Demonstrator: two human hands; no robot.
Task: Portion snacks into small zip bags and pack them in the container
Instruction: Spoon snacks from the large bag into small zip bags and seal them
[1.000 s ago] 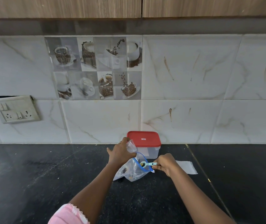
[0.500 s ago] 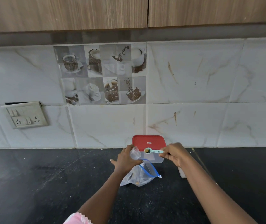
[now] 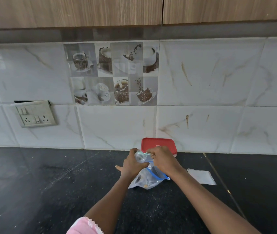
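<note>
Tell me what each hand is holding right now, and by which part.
Left hand grips the small zip bag by its upper part. Right hand pinches the scoop by its handle, bowl inside that bag.

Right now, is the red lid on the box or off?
On. The red lid lies flat on top of the container by the wall, behind both hands, covering it.

No legible text, number or brand is present. The red lid [image 3: 158,144] of the container, at the far edge of the countertop against the wall, carries a small white label patch [image 3: 158,146]; its characters are too small to read. The decorative coffee tiles [image 3: 111,74] show pictures only.
</note>
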